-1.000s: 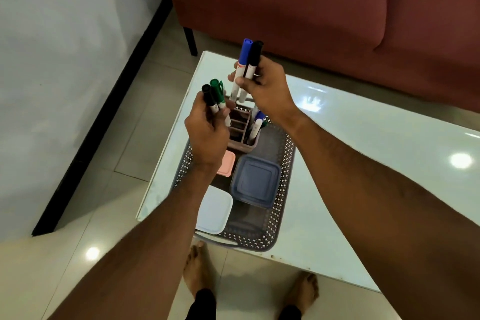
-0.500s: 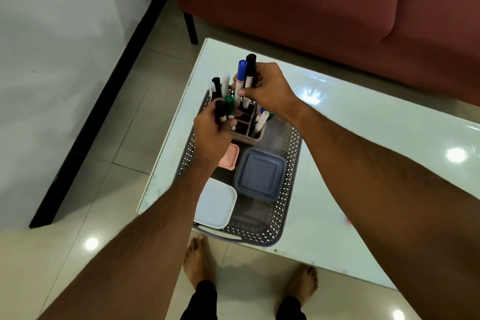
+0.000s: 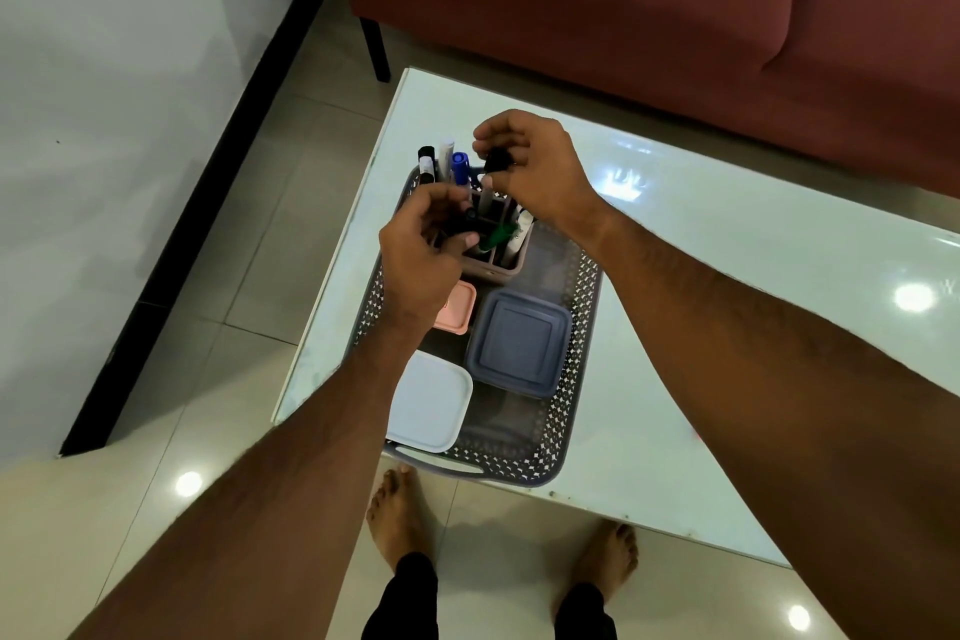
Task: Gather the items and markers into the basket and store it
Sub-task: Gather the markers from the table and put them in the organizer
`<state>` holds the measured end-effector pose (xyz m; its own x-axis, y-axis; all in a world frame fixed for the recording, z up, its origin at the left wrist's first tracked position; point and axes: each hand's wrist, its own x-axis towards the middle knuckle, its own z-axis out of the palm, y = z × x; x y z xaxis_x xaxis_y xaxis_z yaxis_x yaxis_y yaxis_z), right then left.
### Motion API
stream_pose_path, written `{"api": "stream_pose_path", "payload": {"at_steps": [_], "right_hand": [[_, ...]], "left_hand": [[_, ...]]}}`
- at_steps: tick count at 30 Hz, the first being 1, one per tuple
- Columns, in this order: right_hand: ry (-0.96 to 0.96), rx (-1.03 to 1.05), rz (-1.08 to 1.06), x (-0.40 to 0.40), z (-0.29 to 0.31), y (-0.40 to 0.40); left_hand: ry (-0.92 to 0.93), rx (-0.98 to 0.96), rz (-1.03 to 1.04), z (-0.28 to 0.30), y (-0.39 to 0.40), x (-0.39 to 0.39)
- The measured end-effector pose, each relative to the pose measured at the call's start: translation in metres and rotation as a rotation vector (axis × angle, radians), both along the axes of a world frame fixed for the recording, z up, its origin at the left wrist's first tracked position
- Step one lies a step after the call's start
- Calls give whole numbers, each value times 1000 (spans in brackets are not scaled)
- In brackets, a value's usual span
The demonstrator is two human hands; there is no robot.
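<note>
A grey perforated basket (image 3: 583,327) sits on the near-left corner of the glass table. At its far end stands a mauve pen holder (image 3: 506,269) with several markers in it, among them a blue-capped marker (image 3: 459,166), a black-capped one (image 3: 427,160) and a green marker (image 3: 498,235) that leans. My right hand (image 3: 543,172) pinches the black cap of a marker (image 3: 497,160) whose body points down into the holder. My left hand (image 3: 421,270) is closed on a dark marker (image 3: 461,224) at the holder's left side. Most of that marker is hidden by my fingers.
Three lidded boxes lie in the basket: blue-grey (image 3: 519,343), white (image 3: 428,403) and small pink (image 3: 458,308). The glossy table (image 3: 727,286) stretches right. A red sofa (image 3: 623,5) stands behind it, a wall with black skirting is to the left, and my bare feet are below the table edge.
Both hands came down onto the holder. The blue marker left my right hand and stands in the holder. The green marker left my left hand and leans in a slot.
</note>
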<state>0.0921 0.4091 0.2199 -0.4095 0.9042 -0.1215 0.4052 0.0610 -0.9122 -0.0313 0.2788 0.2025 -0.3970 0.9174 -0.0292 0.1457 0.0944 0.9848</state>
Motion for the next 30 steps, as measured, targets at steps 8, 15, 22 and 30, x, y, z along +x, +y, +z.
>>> {"api": "stream_pose_path", "payload": {"at_steps": [8, 15, 22, 30], "right_hand": [[160, 275, -361, 36, 16, -9], [-88, 301, -784, 147, -18, -41], [-347, 178, -856, 250, -40, -107], [-617, -78, -714, 325, -57, -171]], "left_hand": [[59, 24, 13, 0, -4, 7], [231, 180, 160, 6, -7, 27], [292, 357, -28, 25, -7, 117], [422, -250, -596, -7, -38, 252]]}}
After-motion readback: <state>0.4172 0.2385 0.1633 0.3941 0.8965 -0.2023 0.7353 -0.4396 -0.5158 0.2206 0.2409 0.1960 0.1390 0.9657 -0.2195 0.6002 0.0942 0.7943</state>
